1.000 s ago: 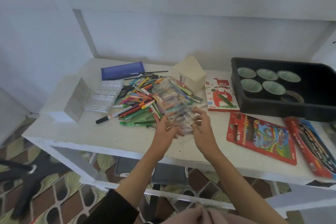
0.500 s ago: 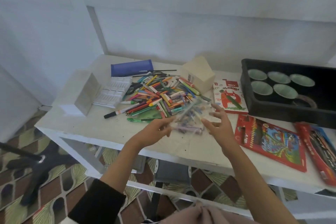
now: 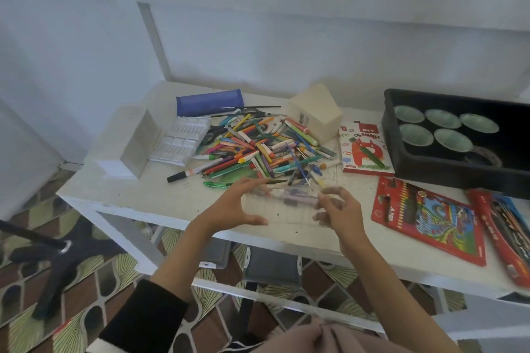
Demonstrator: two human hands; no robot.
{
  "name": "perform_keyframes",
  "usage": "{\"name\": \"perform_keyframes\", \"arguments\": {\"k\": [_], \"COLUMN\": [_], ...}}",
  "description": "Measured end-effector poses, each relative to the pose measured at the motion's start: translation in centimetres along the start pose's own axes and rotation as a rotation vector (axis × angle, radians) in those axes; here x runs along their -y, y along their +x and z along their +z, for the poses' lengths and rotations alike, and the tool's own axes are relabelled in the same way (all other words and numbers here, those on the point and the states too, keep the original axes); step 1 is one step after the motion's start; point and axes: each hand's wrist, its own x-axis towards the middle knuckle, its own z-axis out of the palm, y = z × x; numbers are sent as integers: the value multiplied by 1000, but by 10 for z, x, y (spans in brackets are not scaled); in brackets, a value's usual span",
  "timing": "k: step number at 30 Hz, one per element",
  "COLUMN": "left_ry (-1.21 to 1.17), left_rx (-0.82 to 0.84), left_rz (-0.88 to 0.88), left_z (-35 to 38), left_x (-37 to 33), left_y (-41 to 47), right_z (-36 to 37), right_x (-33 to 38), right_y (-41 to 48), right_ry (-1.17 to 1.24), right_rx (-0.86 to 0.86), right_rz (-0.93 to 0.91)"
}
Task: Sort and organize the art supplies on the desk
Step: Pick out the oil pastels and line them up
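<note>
A clear plastic box (image 3: 286,209) lies level just above the front of the white desk (image 3: 137,200), with a few small purple and dark pieces showing inside. My left hand (image 3: 232,206) holds its left end, thumb under and fingers over. My right hand (image 3: 341,212) grips its right end with curled fingers. Just behind the box, a loose pile of markers, crayons and pens (image 3: 258,149) covers the middle of the desk.
On the left are a blue pencil case (image 3: 209,102), a white palette tray (image 3: 180,140) and a white box (image 3: 129,146). A cream box (image 3: 315,112), an oil pastels box (image 3: 364,149), a black tray (image 3: 459,173) of green cups and red pencil packs (image 3: 427,218) sit right.
The clear box was raised and tilted over the pile; both hands have brought it down and toward me, level near the desk front. The camera view shifted left.
</note>
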Motion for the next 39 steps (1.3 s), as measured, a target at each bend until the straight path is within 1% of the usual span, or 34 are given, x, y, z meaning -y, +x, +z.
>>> {"name": "perform_keyframes", "arguments": {"k": [2,4,6,8,11,13,14,17,20,22,26,29,32,34,35,39], "left_ry": [30,48,70,96,197,324,365,410,405,388,297,233,199,170,159,128], "left_rx": [24,12,-18,-41,-90,-169,-200,-204,-153,-129,-140,-146,-129,-127,-130,-158], "left_rz": [1,6,-12,-33,-49,7,34,32,1,-9,3,1,18,21,22,14], "left_z": [-3,-5,-9,-17,-36,-45,-49,-58,-64,-65,-67,-71,-73,-74,-74,-72], "left_x": [9,16,24,36,59,79,90,111,116,118,123,124,125,126,126,126], "left_y": [-7,-13,-18,-25,-37,-42,-43,-44,-42,-40,-41,-46,-47,-47,-47,-48], "right_z": [6,13,20,27,35,42,47,73,105,125,154,167,172,171,170,173], "right_x": [-5,-11,-17,-22,-29,-30,-29,-13,6,17,19,14,9,5,5,7], "right_y": [-3,-5,-8,-9,-6,0,4,24,53,70,95,99,100,101,101,95], "right_ry": [42,57,14,-129,-460,-674,-749,-914,-1091,-1162,-1331,-1481,-1593,-1604,-1572,-1283], "right_rx": [-27,-31,-7,11,23,14,28,117,193,231,256,204,107,67,62,64], "right_rz": [48,90,74,0,-194,-368,-426,-471,-546,-575,-677,-761,-901,-1008,-1056,-1208]}}
